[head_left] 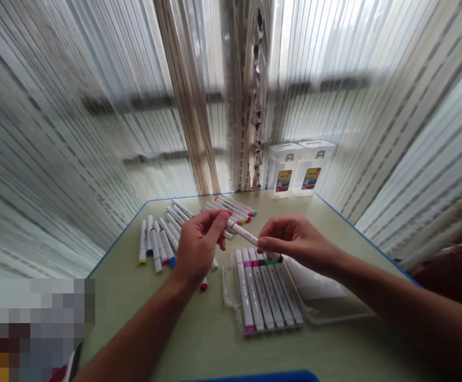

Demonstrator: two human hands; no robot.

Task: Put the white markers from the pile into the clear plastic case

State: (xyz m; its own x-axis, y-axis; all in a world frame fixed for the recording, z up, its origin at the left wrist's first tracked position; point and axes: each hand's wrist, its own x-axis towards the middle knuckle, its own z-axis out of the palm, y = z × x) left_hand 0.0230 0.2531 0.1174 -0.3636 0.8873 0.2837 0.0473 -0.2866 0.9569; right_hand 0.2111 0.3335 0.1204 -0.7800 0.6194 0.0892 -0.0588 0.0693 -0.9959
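A white marker (244, 232) is held between both my hands, slanting down to the right. My left hand (203, 239) pinches its upper left end between thumb and fingers. Near the lower right end, the thumb and fingers of my right hand (290, 239) close on it, and a dark red tip shows below them. Under the hands lies a clear plastic case (231, 286) holding a row of several white markers (268, 297); purple, red, black and green bands show near their upper ends. The far ends of some are hidden by my right hand.
Loose markers (157, 244) lie spread to the left, partly behind my left arm. Another group of markers (237, 206) lies farther back. Two clear boxes (282, 172) with labels stand at the table's (115, 297) back right, before string curtains (135, 127). A blue edge (255, 376) shows at the front.
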